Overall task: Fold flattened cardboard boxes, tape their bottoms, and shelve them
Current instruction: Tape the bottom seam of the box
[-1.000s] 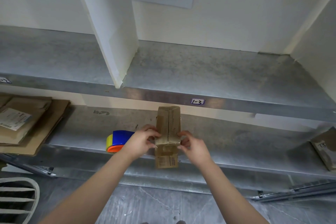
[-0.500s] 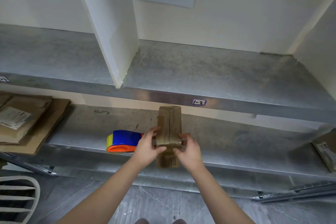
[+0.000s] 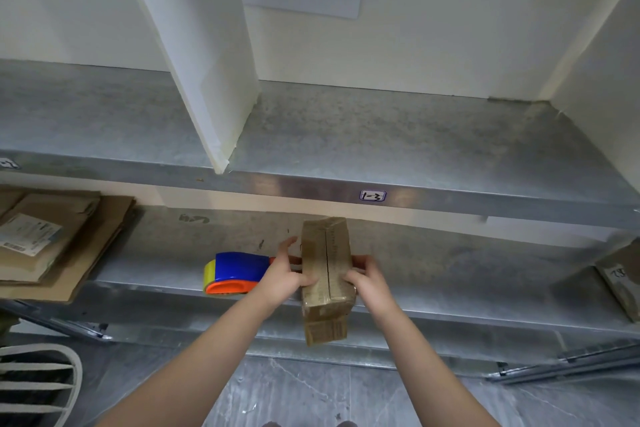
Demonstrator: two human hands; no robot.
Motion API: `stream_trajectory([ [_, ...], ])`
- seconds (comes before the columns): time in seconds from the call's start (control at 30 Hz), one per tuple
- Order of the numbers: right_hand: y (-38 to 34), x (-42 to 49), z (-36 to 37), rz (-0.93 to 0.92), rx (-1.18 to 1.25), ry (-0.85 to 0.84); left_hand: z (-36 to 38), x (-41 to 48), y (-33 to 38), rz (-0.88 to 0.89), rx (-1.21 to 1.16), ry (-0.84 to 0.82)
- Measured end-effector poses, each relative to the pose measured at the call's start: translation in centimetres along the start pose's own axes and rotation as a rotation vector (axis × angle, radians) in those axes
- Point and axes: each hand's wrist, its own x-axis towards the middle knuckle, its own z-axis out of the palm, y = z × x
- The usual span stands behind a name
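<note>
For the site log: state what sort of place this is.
Probably a packing or stock room: metal shelves with a handwritten bin label, a stack of flattened cardboard, and a tape dispenser beside a small cardboard box.

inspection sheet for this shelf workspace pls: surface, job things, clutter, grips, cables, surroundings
surface: grey metal lower shelf, scuffed, with dark marks.
job's things: small cardboard box at the shelf front, flap seam up, near end overhanging; blue and orange tape dispenser left of it; flat cardboard stack at far left.
clutter: second cardboard box at the right edge, partly out of frame.
grips: left hand and right hand hold the small box from either side.
cables: nothing seen.
surroundings: upper shelf with a 1-3 label, white divider, white walls, grey floor.
</note>
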Motion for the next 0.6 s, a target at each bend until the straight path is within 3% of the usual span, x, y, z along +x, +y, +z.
stream_trajectory([
  [0.07,0.3,-0.4,-0.3,0.033,0.09,-0.013,0.1,-0.8,0.3,0.011,-0.043,-0.055],
  [0.13,0.1,-0.9,-0.4,0.0,0.009,0.014,0.3,-1.4,0.4,0.043,-0.079,-0.053],
  [0.2,-0.2,-1.5,-0.3,-0.053,-0.093,0.075,0.5,-2.1,0.8,0.09,-0.095,-0.019],
  [0.43,-3.4,-4.3,-0.6,-0.3,-0.004,0.152,0.3,-4.5,5.3,0.313,-0.032,0.2],
  [0.6,-4.6,-5.4,-0.6,-0.305,0.09,0.196,0.2,-5.3,6.5,0.374,-0.024,0.218],
])
